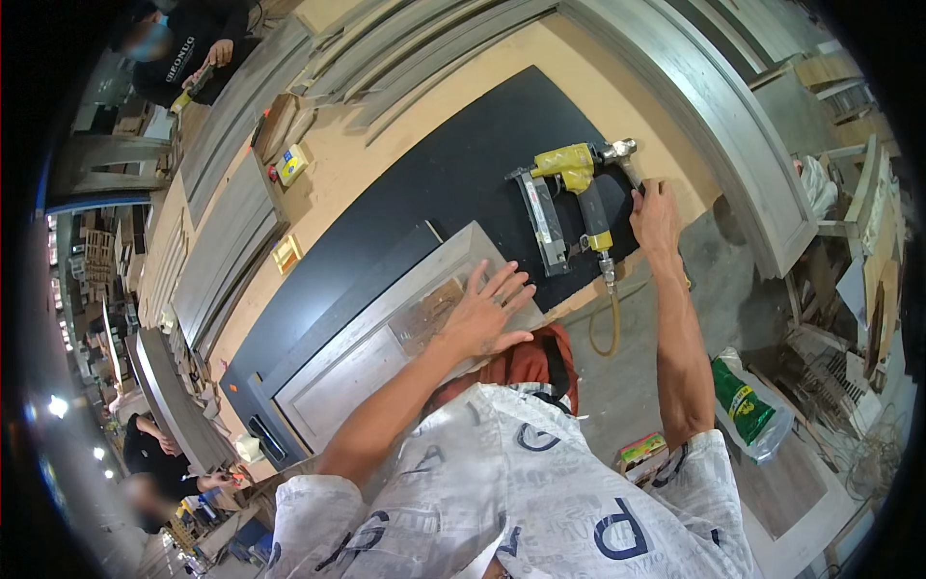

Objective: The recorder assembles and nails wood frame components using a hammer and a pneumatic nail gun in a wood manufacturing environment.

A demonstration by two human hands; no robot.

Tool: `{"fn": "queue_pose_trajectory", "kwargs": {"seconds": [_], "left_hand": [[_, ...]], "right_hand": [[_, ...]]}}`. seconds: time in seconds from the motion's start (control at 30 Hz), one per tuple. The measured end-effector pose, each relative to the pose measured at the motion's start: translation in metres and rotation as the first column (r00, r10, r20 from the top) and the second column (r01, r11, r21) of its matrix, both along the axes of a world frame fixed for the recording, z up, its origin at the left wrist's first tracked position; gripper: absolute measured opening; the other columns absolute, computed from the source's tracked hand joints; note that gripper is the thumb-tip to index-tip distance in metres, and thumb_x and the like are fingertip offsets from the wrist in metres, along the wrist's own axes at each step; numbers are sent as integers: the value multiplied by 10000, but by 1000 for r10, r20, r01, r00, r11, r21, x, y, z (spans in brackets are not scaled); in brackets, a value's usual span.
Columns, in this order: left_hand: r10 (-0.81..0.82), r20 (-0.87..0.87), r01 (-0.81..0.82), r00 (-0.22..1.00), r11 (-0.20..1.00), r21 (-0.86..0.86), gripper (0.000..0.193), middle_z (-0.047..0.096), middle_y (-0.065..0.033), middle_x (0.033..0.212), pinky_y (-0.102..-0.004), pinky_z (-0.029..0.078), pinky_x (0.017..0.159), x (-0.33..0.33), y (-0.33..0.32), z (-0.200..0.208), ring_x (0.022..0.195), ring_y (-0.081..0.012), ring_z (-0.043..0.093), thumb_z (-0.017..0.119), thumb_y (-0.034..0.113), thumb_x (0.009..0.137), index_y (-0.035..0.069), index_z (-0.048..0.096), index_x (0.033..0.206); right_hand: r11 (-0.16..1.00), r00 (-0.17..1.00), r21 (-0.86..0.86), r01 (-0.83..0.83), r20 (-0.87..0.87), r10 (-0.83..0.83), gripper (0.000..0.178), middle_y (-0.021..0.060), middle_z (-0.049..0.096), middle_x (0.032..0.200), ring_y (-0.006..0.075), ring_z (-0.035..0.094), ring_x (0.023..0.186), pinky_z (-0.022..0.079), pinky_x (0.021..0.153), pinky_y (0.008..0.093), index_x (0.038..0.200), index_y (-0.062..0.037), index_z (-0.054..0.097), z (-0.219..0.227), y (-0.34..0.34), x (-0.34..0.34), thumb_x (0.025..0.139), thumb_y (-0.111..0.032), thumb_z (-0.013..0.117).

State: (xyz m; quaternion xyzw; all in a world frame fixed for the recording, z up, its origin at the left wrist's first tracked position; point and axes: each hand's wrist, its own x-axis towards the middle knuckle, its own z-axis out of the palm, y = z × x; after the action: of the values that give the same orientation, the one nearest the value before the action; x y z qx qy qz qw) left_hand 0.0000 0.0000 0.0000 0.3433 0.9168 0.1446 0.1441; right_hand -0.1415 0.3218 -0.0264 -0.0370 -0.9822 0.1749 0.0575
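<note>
the grey panelled door piece (386, 333) lies flat at the near edge of the counter (386, 145), resting partly on a black sheet (453, 174) that covers the middle of the counter. it sits at a slant, one end pointing toward the near right corner, and a brownish patch (427, 314) shows on its recessed field just beside the left hand.

the left hand (490, 314) lies on that end of the piece with fingers spread wide and palm down, which reads as weight put on the wood to keep it from sliding. nothing is pinched in it.

the yellow pneumatic nailer (569, 198) rests on its side on the black sheet near the counter's right edge, apart from the door piece, its long magazine pointing back toward the person and its air hose (610, 318) dropping over the near edge in a loop. lying there, it stays within reach without weighing on the work.

the right hand (656, 217) reaches out to the rear end of the nailer, at the edge of the black sheet. its fingers curl downward beside the tool's metal cap; whether they close on the tool or on something small under them i cannot tell.

beyond the sheet, long grey mouldings (424, 48) lie along the far edge. a green sack (745, 405) stands on the floor to the right. other people work at the far left end.
</note>
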Motion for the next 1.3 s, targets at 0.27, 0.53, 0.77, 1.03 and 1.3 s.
{"fn": "queue_pose_trajectory", "kwargs": {"seconds": [0.27, 0.53, 0.77, 1.03, 1.3], "left_hand": [[-32, -22, 30, 999, 997, -64, 727, 502, -123, 1441, -635, 53, 1211, -3, 9, 1, 1480, -300, 285, 490, 653, 920, 108, 568, 1394], [-49, -129, 47, 990, 999, -22, 620, 526, -150, 1380, -684, 103, 1177, 0, 14, -12, 1435, -329, 350, 547, 564, 893, 94, 610, 1293], [-7, -191, 30, 982, 993, 118, 590, 554, -145, 1319, -693, 193, 1149, 1, 14, -17, 1373, -342, 423, 632, 521, 840, 75, 636, 1225], [-12, -200, 31, 980, 995, 92, 595, 564, -138, 1306, -696, 187, 1152, 2, 14, -18, 1364, -337, 429, 634, 518, 840, 66, 642, 1227], [-13, -207, 35, 978, 994, 101, 538, 588, -127, 1285, -651, 166, 1185, 2, 15, -16, 1358, -323, 451, 673, 497, 821, 89, 672, 1171]], "right_hand": [[856, 987, -496, 145, 130, -92, 273, 265, 537, 708, 451, 528, 651, 431, 587, 432, 936, 24, 534, 57, -7, 115, 1029, -232, 545], [843, 896, -535, -61, 342, 282, 357, 261, 532, 629, 484, 508, 597, 411, 541, 489, 860, 4, 531, 51, -51, 186, 1021, -311, 577], [839, 896, -541, 55, 397, 198, 367, 271, 546, 643, 498, 549, 636, 414, 545, 509, 848, -5, 529, 57, -61, 182, 1020, -326, 576], [865, 906, -497, 65, 392, 157, 335, 252, 555, 632, 487, 547, 624, 416, 547, 511, 854, -16, 541, 51, -65, 191, 1019, -305, 581], [836, 933, -536, 116, 346, 93, 341, 254, 501, 650, 443, 447, 586, 392, 536, 464, 848, 2, 526, 48, -59, 198, 1019, -286, 592]]}}
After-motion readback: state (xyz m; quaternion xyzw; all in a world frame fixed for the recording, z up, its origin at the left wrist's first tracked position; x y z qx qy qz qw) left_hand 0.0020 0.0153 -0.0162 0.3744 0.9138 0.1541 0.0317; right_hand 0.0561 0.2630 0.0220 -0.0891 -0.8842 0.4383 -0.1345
